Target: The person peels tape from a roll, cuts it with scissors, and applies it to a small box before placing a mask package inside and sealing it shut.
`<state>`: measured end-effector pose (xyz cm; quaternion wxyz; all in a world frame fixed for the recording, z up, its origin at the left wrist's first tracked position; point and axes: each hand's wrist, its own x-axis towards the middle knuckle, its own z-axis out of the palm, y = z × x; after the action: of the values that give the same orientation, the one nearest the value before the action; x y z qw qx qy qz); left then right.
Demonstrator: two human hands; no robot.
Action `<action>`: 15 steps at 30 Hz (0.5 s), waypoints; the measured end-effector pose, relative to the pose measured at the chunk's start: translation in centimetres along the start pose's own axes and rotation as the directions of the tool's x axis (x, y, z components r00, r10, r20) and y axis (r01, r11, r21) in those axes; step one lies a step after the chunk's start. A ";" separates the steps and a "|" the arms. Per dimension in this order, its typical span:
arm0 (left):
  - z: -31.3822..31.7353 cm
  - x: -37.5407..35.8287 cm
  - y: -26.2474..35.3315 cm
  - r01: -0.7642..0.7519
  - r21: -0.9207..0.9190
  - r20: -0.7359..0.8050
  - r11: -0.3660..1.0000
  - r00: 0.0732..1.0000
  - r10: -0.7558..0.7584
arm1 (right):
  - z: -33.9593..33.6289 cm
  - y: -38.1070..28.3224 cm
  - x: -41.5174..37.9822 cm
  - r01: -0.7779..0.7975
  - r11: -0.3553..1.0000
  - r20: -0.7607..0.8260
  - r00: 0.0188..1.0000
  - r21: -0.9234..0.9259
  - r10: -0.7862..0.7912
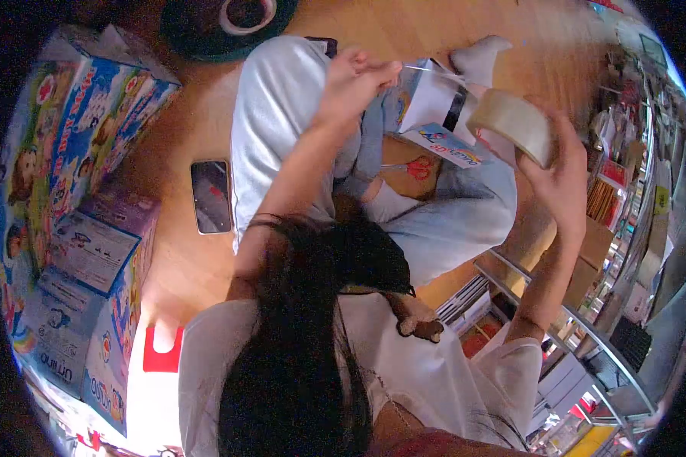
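My right hand (pixel 558 164) grips a wide roll of clear packing tape (pixel 514 122) by its side. A strip of tape (pixel 434 71) stretches from the roll to my left hand (pixel 362 80), whose fingers are closed in a pinch on its free end. Below the strip, between my crossed legs, stands a small printed carton (pixel 446 145) with white inner faces and a dark band on it. Red-handled scissors (pixel 415 167) lie on the floor just nearer to me than the carton. The tips of my right fingers are partly hidden by the roll.
A phone (pixel 211 196) lies on the wooden floor left of my leg. Stacked printed boxes (pixel 76 152) line the left side. At the top is a dark round object with a pale ring (pixel 245 15). A metal-framed shelf (pixel 602 346) full of goods runs along the right.
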<state>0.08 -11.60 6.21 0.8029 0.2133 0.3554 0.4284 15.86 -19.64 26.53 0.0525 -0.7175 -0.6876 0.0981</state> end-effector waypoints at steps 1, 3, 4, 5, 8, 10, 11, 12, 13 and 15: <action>0.1 0.9 -1.5 0.021 -0.043 -0.019 0.999 1.000 -0.021 | 0.0 -0.5 0.4 -0.012 1.000 0.002 1.000 0.012 0.012; 0.2 2.4 -3.6 0.041 -0.070 -0.050 0.997 0.998 -0.045 | 0.6 0.4 1.2 0.048 0.999 0.032 0.998 0.018 -0.049; 0.3 3.1 -4.4 0.043 -0.053 -0.063 0.998 0.997 -0.046 | 0.9 0.8 1.7 0.076 0.997 0.046 0.996 0.022 -0.077; 0.3 3.5 -5.2 0.047 -0.035 -0.076 0.998 0.996 -0.049 | 1.1 0.7 2.1 0.073 0.997 0.074 0.994 0.022 -0.075; 0.1 4.0 -7.8 0.028 0.117 -0.193 0.993 0.981 -0.005 | 1.6 0.7 3.1 0.073 0.997 0.148 0.986 0.017 -0.075; -0.2 3.8 -9.1 0.102 -0.041 -0.200 0.994 0.974 -0.108 | 2.2 1.1 3.6 0.089 0.996 0.191 0.977 0.008 -0.089; -0.4 3.8 -9.6 0.137 -0.119 -0.199 0.983 0.967 -0.158 | 2.5 1.0 3.9 0.071 0.997 0.215 0.974 0.007 -0.071; -0.5 3.9 -10.0 0.163 -0.085 -0.207 0.983 0.962 -0.177 | 2.9 0.8 4.0 0.051 0.999 0.239 0.970 0.004 -0.051; -0.5 4.1 -10.3 0.188 -0.052 -0.217 0.981 0.957 -0.195 | 3.2 0.6 4.2 0.032 0.999 0.262 0.965 0.001 -0.032; -0.5 4.3 -10.9 0.217 0.000 -0.234 0.976 0.949 -0.211 | 3.5 0.8 4.6 0.053 0.999 0.265 0.963 -0.006 -0.049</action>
<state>7.17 -13.92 -2.86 0.7946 0.1322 0.4735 0.3564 16.07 -15.32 22.63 -0.0421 -0.6804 -0.7074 0.1870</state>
